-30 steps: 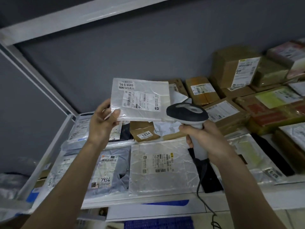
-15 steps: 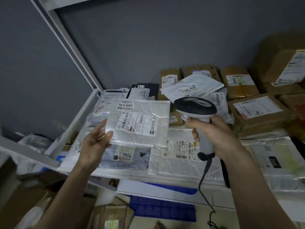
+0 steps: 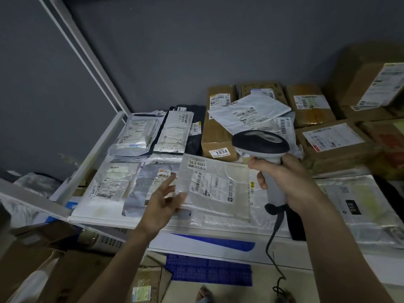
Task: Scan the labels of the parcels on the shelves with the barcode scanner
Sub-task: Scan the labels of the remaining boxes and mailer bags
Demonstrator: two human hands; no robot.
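We find the right hand wrapped round the grip of the barcode scanner, its head held above the shelf. The left hand lies with fingers loose against the near left edge of the clear poly mailer, which rests label-up at the shelf front. In our judgement, the scan goes best with the mailer pressed flat so the wrinkled film does not glare, and the scanner aimed squarely at its barcode. The shelf carries poly mailers in front and cardboard boxes behind, labels mostly facing up.
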